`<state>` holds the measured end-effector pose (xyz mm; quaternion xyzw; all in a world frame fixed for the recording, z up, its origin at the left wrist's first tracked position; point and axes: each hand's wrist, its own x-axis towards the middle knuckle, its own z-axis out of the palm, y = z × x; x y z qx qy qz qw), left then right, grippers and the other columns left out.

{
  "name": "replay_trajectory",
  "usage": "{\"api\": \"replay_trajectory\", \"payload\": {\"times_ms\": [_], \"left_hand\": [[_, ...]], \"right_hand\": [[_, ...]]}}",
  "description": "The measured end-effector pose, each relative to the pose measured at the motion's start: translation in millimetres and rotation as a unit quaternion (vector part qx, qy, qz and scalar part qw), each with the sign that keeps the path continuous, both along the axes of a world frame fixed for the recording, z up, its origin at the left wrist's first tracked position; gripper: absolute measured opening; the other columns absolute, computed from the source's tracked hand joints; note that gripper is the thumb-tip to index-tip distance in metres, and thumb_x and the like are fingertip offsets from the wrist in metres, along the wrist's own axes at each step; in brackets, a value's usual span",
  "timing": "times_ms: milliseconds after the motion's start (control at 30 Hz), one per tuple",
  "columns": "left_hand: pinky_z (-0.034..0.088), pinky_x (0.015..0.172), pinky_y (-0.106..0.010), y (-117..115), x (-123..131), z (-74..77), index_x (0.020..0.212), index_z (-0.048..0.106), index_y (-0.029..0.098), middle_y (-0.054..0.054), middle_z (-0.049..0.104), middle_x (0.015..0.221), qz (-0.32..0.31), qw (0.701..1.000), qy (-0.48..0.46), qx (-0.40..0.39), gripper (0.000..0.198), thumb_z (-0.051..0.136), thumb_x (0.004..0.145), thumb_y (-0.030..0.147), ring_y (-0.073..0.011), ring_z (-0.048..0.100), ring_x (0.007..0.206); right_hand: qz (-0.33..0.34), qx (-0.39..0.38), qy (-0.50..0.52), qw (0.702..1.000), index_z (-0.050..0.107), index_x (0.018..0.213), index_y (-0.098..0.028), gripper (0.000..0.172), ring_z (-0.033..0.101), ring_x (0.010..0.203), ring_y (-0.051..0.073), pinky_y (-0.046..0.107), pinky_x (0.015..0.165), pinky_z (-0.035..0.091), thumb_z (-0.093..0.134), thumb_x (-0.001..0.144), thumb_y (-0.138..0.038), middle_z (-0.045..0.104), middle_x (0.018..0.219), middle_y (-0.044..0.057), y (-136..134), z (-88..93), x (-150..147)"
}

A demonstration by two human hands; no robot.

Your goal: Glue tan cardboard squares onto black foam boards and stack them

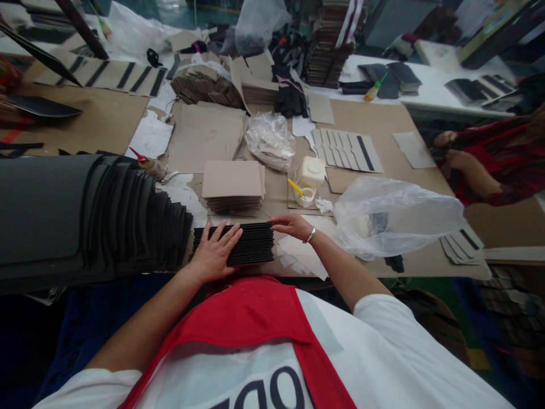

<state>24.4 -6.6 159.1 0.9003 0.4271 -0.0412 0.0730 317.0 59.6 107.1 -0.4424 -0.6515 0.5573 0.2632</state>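
Observation:
A row of black folded pieces point(251, 244), packed edge to edge, lies at the table's front edge before me. My left hand point(217, 250) rests flat across its left part, fingers spread. At the row's far right corner is my right hand point(293, 226), its thumb and fingertips closed together against the edge. Whatever those fingertips pinch is too small to make out. Just behind the row stands a stack of beige boards point(233, 180). Thin white paper pieces point(301, 255) lie beneath my right forearm.
Large dark sheets point(85, 216) are piled to my left. A clear plastic bag point(395, 216) spreads at right. Beyond the boards stand a white glue container point(312, 172) and a yellow-handled brush point(295, 187). A co-worker's hands point(453, 149) are at the far right.

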Motion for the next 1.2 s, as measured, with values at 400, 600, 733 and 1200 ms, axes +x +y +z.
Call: {"api": "replay_trajectory", "payload": {"times_ms": [400, 600, 733, 1200], "left_hand": [[-0.003, 0.109, -0.057, 1, -1, 0.3, 0.145, 0.024, 0.022, -0.006, 0.02, 0.152, -0.01, 1.0, -0.007, 0.005, 0.093, 0.058, 0.069, 0.062, -0.0347, 0.008, 0.14], [-0.003, 0.109, -0.058, 5, 1, 1.5, 0.145, 0.025, 0.022, -0.007, 0.021, 0.152, -0.003, 1.0, 0.001, -0.007, 0.091, 0.055, 0.07, 0.063, -0.0349, 0.007, 0.14], [-0.001, 0.108, -0.059, 6, 1, 0.5, 0.146, 0.023, 0.022, -0.007, 0.022, 0.151, -0.003, 1.0, 0.004, -0.013, 0.092, 0.056, 0.07, 0.063, -0.0354, 0.007, 0.14], [-0.002, 0.109, -0.059, 9, 2, 1.7, 0.146, 0.023, 0.022, -0.008, 0.022, 0.151, -0.001, 1.0, 0.014, -0.019, 0.094, 0.058, 0.069, 0.062, -0.0361, 0.007, 0.14]], "right_hand": [[-0.023, 0.099, -0.081, 0.992, 0.063, 0.113, -0.017, 0.038, 0.064, 0.076, 0.013, 0.027, 0.071, 0.052, 0.059, 0.079, -0.034, 0.069, 0.096, 0.008, 0, 7.6, -8], [-0.016, 0.038, -0.006, 0.999, 0.065, 0.105, -0.014, 0.039, 0.063, 0.079, 0.014, 0.029, 0.075, 0.053, 0.062, 0.076, -0.04, 0.068, 0.096, 0.008, 0, 6.2, -5], [0.016, -0.028, 0.046, 0.998, 0.064, 0.108, -0.014, 0.048, 0.064, 0.078, 0.013, 0.029, 0.077, 0.053, 0.07, 0.069, -0.041, 0.069, 0.094, 0.007, 2, 6.5, -1], [0.047, -0.036, 0.034, 0.998, 0.064, 0.105, -0.014, 0.046, 0.066, 0.076, 0.014, 0.03, 0.075, 0.054, 0.073, 0.067, -0.038, 0.07, 0.084, 0.006, 8, 11.7, 1]]}}
